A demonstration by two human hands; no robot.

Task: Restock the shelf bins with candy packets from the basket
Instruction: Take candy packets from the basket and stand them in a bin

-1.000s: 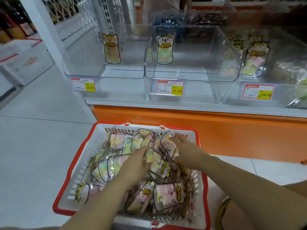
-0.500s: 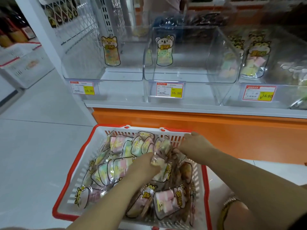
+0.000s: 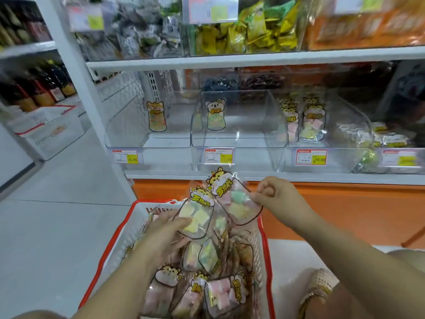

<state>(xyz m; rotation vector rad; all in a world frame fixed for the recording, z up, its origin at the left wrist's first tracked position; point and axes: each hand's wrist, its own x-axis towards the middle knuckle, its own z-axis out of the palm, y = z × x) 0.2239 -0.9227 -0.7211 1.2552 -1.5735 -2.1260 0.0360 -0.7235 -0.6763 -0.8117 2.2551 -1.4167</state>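
A white basket with a red rim (image 3: 108,256) stands on the floor below the shelf, full of clear candy packets (image 3: 218,293) printed with cartoon animals. My left hand (image 3: 167,233) grips a yellow-filled packet (image 3: 195,215) lifted above the basket. My right hand (image 3: 276,194) pinches the edge of a pink and green packet (image 3: 234,199), held up beside the first. Clear shelf bins sit above: the left bin (image 3: 138,125) and middle bin (image 3: 239,125) each show one packet at the back, and the right bin (image 3: 305,125) holds a few.
An orange shelf base (image 3: 345,210) runs behind the basket. Price tags (image 3: 218,155) hang on the bin fronts. An upper shelf (image 3: 253,58) carries bins of yellow and dark snacks. White crates (image 3: 48,132) and bottles stand at the far left, across grey floor.
Both hands have risen out of the basket, each lifting a candy packet. The view has tilted up, showing the upper shelf.
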